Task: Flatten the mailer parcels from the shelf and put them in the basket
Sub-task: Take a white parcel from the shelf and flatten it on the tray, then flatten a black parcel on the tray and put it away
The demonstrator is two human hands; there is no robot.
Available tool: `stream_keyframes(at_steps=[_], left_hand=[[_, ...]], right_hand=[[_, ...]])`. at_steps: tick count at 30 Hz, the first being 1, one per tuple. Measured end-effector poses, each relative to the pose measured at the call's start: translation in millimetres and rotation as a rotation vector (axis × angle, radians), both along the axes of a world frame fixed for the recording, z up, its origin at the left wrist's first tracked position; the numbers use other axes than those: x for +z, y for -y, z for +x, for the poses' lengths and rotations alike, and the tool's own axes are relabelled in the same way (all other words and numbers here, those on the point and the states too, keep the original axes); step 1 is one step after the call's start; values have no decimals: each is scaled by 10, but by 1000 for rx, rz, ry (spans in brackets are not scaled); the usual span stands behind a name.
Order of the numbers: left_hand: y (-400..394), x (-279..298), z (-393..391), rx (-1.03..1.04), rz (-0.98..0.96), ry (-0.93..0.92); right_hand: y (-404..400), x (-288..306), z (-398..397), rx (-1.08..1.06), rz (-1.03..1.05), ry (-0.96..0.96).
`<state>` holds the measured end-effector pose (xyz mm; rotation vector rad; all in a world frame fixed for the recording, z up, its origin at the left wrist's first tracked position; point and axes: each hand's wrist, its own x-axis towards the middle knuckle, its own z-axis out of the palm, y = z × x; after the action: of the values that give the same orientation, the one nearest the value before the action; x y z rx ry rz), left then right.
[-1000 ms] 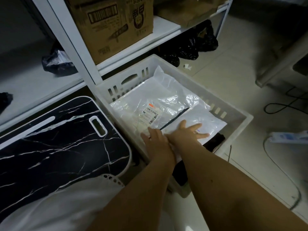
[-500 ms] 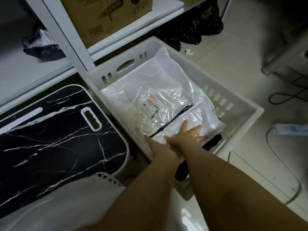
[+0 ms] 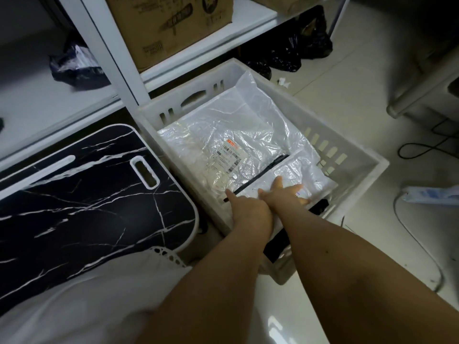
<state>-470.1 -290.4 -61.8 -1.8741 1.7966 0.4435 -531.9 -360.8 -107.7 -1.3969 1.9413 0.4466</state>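
Head view: both hands flat, fingers straight, left hand [image 3: 244,207] and right hand [image 3: 280,194] side by side pressing a small white mailer [image 3: 298,175] inside the white basket [image 3: 360,184]. It overlaps a larger clear mailer [image 3: 236,135] toward the basket's shelf-side end.

the white slotted plastic basket [image 3: 352,175] looks matt, while the clear crinkled plastic mailer parcels [image 3: 238,135] inside it shine glossy. the black marble-patterned board [image 3: 87,194] is smooth with a slight sheen. the brown cardboard box [image 3: 171,26] is matt paper, and the pale floor tiles [image 3: 347,100] are glossy.
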Motion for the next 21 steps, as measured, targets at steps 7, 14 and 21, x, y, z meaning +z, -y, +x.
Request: stream_keyframes(at_steps=[7, 14, 21], left_hand=[[-136, 522, 199, 69, -268, -141], [-240, 1161, 1027, 200, -363, -231], [-762, 1626, 2155, 350, -480, -214]], right_hand=[[-15, 573, 56, -26, -164, -127], [-102, 1180, 604, 100, -374, -23], [-436, 1621, 1670, 376, -557, 157]])
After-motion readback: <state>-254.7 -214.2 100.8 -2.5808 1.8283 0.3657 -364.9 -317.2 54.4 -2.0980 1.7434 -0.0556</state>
